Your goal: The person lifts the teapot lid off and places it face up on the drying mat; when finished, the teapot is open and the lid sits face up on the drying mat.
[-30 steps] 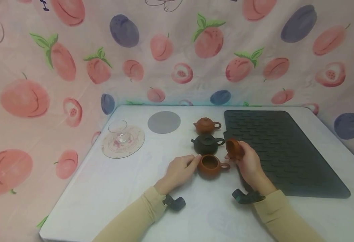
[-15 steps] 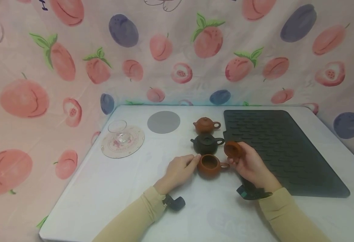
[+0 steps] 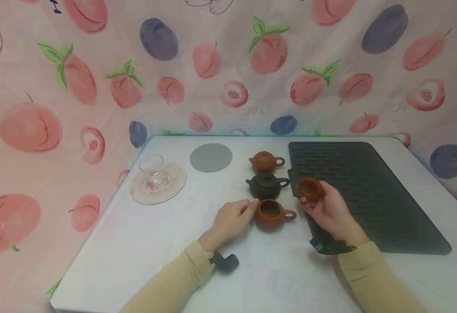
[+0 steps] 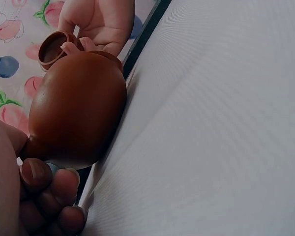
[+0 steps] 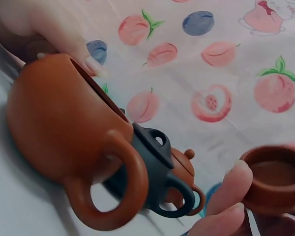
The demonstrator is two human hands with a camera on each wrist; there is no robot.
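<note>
A lidless reddish-brown clay teapot (image 3: 269, 217) stands upright on the white table, its handle pointing right. My left hand (image 3: 230, 219) grips it at the spout side, thumb near the rim; in the left wrist view the fingers curl under the spout (image 4: 34, 146). My right hand (image 3: 330, 213) holds a small round brown teapot lid (image 3: 309, 190) off the table, its hollow underside showing. In the right wrist view the fingers (image 5: 236, 184) pinch the lid (image 5: 273, 196) at its edge. Just behind the open pot sits a black lidded teapot (image 3: 265, 187).
Another brown lidded teapot (image 3: 265, 162) stands behind the black one. A large dark ridged mat (image 3: 377, 204) covers the right side. At the back left lie a grey disc (image 3: 210, 158) and a patterned round mat (image 3: 173, 189) bearing a clear glass (image 3: 151, 163). A fruit-print cloth (image 3: 228, 65) hangs behind.
My right hand has drawn slightly right, away from the pots, and turned the lid so its hollow underside faces the head camera. My left hand stays at the open teapot.
</note>
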